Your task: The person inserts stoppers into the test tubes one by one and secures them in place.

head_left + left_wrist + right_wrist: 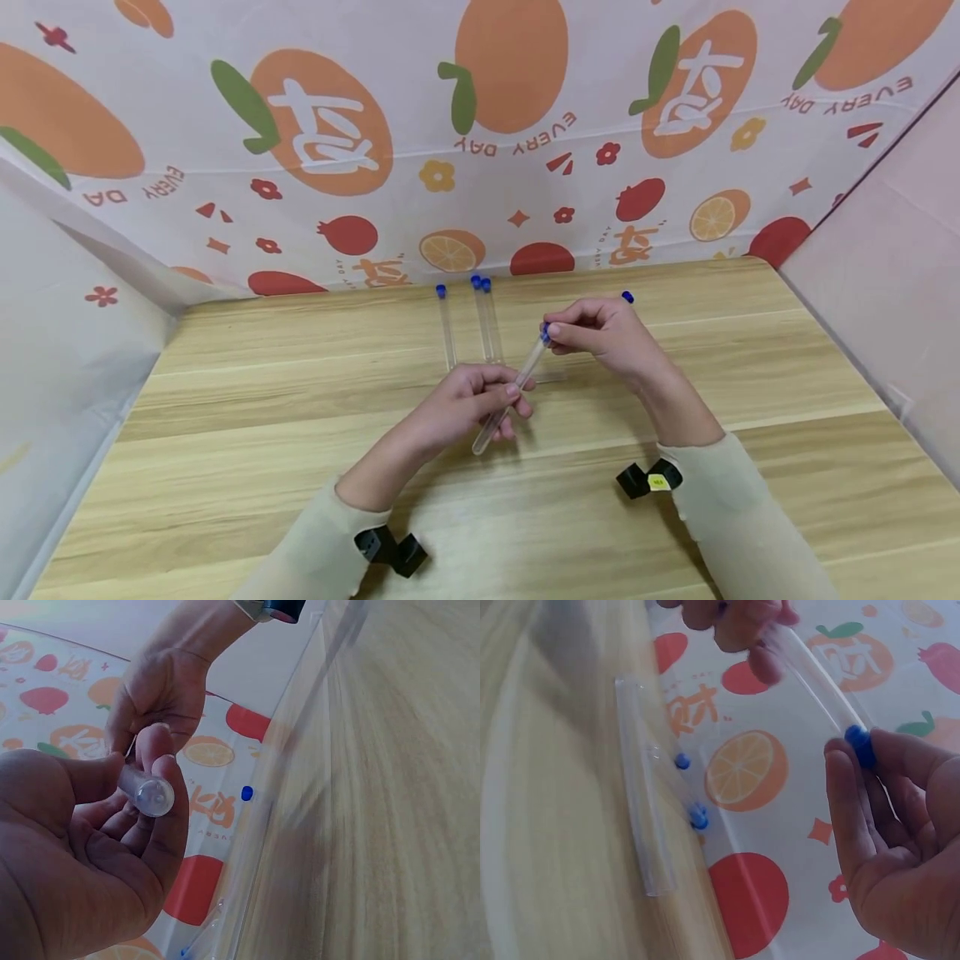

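A clear plastic test tube (510,398) with a blue cap (545,332) is held tilted above the wooden table (262,400). My left hand (480,402) grips its lower body; the rounded bottom (154,795) pokes out past my fingers. My right hand (592,332) pinches the blue cap (861,744) at the upper end. Three more capped tubes (480,325) lie side by side on the table just beyond my hands, also seen in the right wrist view as tubes (649,817).
Another blue cap (627,296) shows behind my right hand. A fruit-print cloth wall (480,142) closes the back, with plain side walls (67,350) left and right. Black wrist camera mounts (648,479) hang under both sleeves.
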The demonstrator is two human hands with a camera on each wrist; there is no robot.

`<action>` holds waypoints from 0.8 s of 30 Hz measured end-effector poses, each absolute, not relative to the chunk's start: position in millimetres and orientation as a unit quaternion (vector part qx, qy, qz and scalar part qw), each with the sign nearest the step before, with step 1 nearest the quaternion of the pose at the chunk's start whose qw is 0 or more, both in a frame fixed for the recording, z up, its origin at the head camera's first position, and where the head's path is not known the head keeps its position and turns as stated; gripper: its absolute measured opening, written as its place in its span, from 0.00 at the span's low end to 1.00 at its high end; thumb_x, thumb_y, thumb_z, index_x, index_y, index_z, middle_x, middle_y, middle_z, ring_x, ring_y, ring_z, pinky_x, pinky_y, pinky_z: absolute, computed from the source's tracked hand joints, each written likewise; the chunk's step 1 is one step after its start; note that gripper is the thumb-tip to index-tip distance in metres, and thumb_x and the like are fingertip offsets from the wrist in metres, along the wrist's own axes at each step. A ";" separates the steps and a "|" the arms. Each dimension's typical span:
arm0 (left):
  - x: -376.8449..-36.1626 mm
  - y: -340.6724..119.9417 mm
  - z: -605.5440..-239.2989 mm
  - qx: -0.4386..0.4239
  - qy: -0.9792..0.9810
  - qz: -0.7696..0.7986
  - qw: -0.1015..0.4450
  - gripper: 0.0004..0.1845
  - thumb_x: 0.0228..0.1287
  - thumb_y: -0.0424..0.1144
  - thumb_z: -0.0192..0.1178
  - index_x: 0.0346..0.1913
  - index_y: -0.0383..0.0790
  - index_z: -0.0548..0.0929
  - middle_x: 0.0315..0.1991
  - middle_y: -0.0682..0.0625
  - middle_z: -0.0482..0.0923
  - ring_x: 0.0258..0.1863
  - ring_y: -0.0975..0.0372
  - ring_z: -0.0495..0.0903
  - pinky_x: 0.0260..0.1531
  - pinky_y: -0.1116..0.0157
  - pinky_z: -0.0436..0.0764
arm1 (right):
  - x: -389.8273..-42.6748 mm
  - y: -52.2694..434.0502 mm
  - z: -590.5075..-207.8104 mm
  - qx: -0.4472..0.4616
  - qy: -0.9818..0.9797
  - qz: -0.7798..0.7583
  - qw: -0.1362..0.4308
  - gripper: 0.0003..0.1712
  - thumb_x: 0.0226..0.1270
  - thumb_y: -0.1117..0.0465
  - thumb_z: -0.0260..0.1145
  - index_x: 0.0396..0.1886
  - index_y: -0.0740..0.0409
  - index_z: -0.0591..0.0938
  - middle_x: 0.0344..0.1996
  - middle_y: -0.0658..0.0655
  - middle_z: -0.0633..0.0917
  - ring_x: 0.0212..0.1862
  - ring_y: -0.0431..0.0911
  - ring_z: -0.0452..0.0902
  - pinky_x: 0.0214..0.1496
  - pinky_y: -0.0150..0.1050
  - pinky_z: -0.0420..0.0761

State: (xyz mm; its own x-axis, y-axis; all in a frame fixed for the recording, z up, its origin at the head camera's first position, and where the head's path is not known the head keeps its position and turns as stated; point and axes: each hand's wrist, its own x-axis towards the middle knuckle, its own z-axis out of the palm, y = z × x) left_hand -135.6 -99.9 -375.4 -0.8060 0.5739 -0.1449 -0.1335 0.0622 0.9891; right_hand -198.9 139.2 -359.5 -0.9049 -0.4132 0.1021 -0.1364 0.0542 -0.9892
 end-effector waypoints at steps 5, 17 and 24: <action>-134.3 -101.0 -376.2 0.159 0.681 0.666 0.258 0.18 0.79 0.35 0.48 0.60 0.22 0.76 0.39 0.34 0.82 0.23 0.64 0.81 0.23 0.71 0.81 | -195.1 131.4 -361.8 -0.184 0.725 -0.657 0.091 0.10 0.68 0.67 0.68 0.40 0.73 0.84 0.44 0.64 0.87 0.37 0.44 0.85 0.45 0.41 0.88; -137.2 -95.9 -380.0 0.146 0.692 0.672 0.220 0.18 0.78 0.35 0.50 0.55 0.20 0.79 0.31 0.46 0.81 0.22 0.65 0.78 0.23 0.72 0.79 | -189.5 126.5 -362.5 -0.186 0.719 -0.668 0.050 0.09 0.66 0.67 0.69 0.34 0.73 0.85 0.39 0.64 0.89 0.43 0.47 0.87 0.45 0.43 0.88; -136.9 -96.2 -380.1 0.129 0.683 0.686 0.213 0.18 0.78 0.36 0.50 0.54 0.19 0.79 0.30 0.47 0.80 0.23 0.65 0.78 0.26 0.72 0.80 | -186.1 120.1 -360.5 -0.182 0.704 -0.685 0.040 0.09 0.65 0.68 0.70 0.35 0.75 0.85 0.37 0.58 0.90 0.45 0.47 0.87 0.46 0.43 0.88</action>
State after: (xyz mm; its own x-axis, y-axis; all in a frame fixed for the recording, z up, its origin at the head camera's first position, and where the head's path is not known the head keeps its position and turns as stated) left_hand -136.9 -96.2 -380.1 -0.8755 0.4695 -0.1140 -0.1162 0.0244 0.9929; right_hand -186.1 120.1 -360.5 -0.9305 -0.3109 0.1936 -0.2017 -0.0061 -0.9794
